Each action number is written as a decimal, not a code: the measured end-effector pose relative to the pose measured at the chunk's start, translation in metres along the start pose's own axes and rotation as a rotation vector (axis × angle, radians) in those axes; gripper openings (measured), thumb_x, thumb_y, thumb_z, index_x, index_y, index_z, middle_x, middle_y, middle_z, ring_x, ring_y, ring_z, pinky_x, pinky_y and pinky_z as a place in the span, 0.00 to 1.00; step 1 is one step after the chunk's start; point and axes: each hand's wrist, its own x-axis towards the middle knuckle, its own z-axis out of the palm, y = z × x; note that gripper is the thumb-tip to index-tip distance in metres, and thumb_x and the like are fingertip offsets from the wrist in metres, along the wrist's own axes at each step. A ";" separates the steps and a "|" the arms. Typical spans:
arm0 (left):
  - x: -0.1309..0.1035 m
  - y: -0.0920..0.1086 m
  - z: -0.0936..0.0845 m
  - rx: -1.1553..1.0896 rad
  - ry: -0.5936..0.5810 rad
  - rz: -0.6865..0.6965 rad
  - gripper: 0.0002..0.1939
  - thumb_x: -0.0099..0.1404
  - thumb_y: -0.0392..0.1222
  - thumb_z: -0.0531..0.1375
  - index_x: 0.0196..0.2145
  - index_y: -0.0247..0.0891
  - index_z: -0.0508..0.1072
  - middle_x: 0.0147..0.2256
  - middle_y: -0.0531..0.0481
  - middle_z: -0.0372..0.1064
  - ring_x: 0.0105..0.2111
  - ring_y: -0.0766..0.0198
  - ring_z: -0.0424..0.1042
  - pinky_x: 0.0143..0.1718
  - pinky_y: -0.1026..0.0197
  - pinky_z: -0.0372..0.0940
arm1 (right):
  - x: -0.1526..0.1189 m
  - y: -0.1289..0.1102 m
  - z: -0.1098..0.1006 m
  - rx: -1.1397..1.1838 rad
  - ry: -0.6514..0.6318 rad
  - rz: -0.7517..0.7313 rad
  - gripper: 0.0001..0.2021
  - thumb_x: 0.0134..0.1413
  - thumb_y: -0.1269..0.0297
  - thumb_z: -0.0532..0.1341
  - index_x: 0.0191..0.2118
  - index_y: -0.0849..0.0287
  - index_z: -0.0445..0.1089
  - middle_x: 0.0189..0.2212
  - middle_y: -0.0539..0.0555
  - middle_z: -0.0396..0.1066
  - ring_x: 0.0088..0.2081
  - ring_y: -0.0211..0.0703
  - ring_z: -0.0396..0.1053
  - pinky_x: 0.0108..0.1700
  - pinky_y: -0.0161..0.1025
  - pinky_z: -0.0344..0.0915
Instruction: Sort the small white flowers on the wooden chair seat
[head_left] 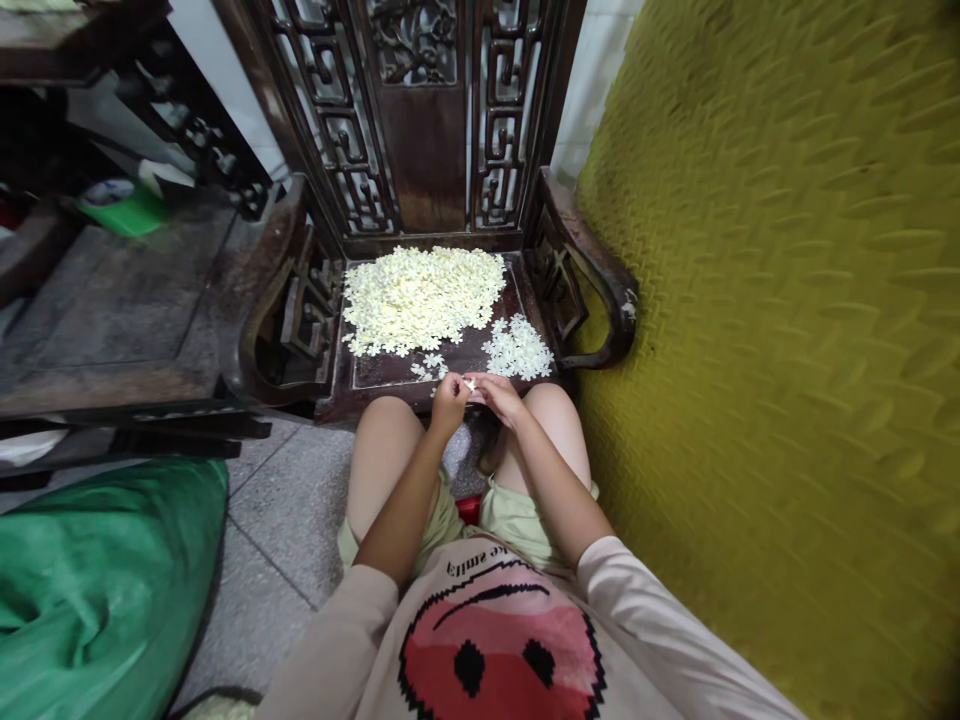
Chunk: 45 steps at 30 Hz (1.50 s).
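1. Here at the centre, the right hand [493, 391] comes in from the right, fingers stretched leftward, pinching 1 small white flower [470, 384] at the tips.
2. Opposite it, the left hand [450, 394] is curled up tight, knuckles forward, fingertips meeting the flower's edge; whether it grips the bloom too, I cannot tell.
3. Look at the arms: 2 forearms slant inward and forward from the elbows, making a V that closes at the hands, which are over the gap between the 2 knees, just short of the seat [390, 372].
4. The flower itself shows pale petals upward between the hands; it is too small to call which way the stem end or its long axis points.
5. Just beyond the left hand, a few loose flowers [430, 366] lie scattered near the seat's front edge.
6. Beyond the right hand, a small heap [517, 348], whiter in tone, fills the seat's front right corner.
7. Farther back, a big heap [424, 300], creamier, spreads with its long axis running left to right.
8. Out wide: a carved chair back [424, 165] behind, a yellow mat [772, 300] upright on the right, green tape [124, 207] and a green bag [105, 590] on the left.
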 end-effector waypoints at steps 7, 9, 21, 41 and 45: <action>0.004 -0.006 0.002 -0.109 0.002 -0.052 0.04 0.54 0.35 0.51 0.24 0.38 0.58 0.21 0.57 0.54 0.24 0.70 0.57 0.29 0.67 0.54 | -0.001 0.000 0.001 -0.065 0.036 -0.010 0.08 0.43 0.69 0.60 0.33 0.59 0.69 0.30 0.51 0.73 0.28 0.35 0.71 0.35 0.36 0.69; 0.004 -0.005 0.002 -0.105 0.005 -0.063 0.03 0.54 0.35 0.51 0.24 0.38 0.58 0.22 0.58 0.54 0.24 0.71 0.57 0.29 0.67 0.54 | -0.001 0.001 0.001 -0.133 0.105 -0.019 0.06 0.41 0.68 0.60 0.31 0.58 0.66 0.26 0.48 0.71 0.26 0.35 0.70 0.31 0.34 0.67; 0.003 -0.001 0.004 -0.146 -0.028 -0.162 0.05 0.53 0.32 0.51 0.22 0.38 0.57 0.17 0.59 0.54 0.20 0.71 0.58 0.26 0.68 0.54 | 0.002 0.010 -0.003 -0.659 -0.049 -0.267 0.11 0.43 0.67 0.52 0.16 0.60 0.62 0.17 0.47 0.63 0.22 0.33 0.60 0.30 0.32 0.55; 0.033 -0.035 0.005 -0.358 0.289 -0.350 0.17 0.59 0.36 0.53 0.47 0.34 0.65 0.48 0.39 0.67 0.46 0.62 0.69 0.47 0.60 0.61 | 0.011 0.011 -0.008 -0.395 0.271 -0.002 0.09 0.43 0.68 0.52 0.17 0.61 0.64 0.17 0.47 0.65 0.18 0.31 0.60 0.27 0.31 0.57; 0.033 -0.042 0.009 -0.166 0.194 -0.233 0.22 0.56 0.30 0.52 0.50 0.33 0.65 0.54 0.39 0.61 0.53 0.58 0.63 0.55 0.56 0.56 | 0.008 0.010 -0.007 -0.411 0.288 0.036 0.10 0.44 0.69 0.53 0.18 0.61 0.65 0.18 0.48 0.67 0.18 0.31 0.61 0.27 0.32 0.58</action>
